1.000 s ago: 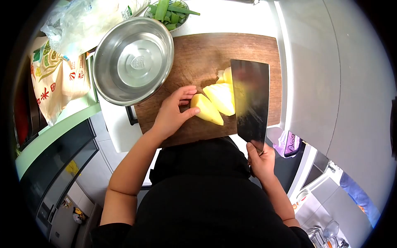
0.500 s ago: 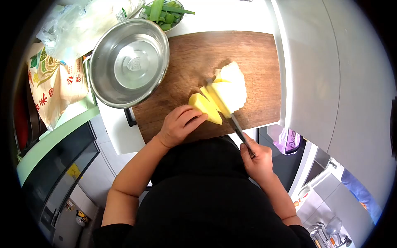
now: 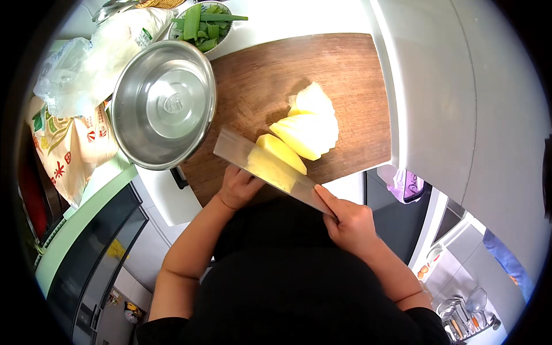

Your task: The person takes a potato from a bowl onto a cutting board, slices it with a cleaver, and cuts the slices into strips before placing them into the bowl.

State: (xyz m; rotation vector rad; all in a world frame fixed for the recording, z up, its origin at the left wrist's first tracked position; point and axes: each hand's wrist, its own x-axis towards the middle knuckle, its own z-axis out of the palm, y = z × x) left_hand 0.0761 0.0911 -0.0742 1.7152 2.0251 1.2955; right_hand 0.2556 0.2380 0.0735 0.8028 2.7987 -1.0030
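Observation:
My right hand (image 3: pixel 352 225) is closed around the handle of a wide cleaver, whose blade (image 3: pixel 234 150) slants up to the left above the cutting board. Pale yellow shows across the blade's face; whether it is stuck slices or a reflection, I cannot tell. Just beyond the blade lies a chunk of peeled potato (image 3: pixel 283 154). A fanned heap of thin potato slices (image 3: pixel 310 129) rests farther back on the board. At the blade's near edge is my left hand (image 3: pixel 237 188), its fingertips hidden behind the metal, so its hold is unclear.
Under the potato is a brown wooden cutting board (image 3: pixel 253 75). A steel basin (image 3: pixel 123 109) overlaps its left side. Behind that stands a bowl of cut green scallions (image 3: pixel 201 29). Plastic bags (image 3: pixel 86 69) and a printed sack (image 3: pixel 75 149) lie at left. A grey panel (image 3: pixel 437 86) borders the right.
The cleaver has swung left and toward me from the sliced heap to this side of the chunk. My left hand has drawn back from the potato chunk. The cut slice lies against the heap.

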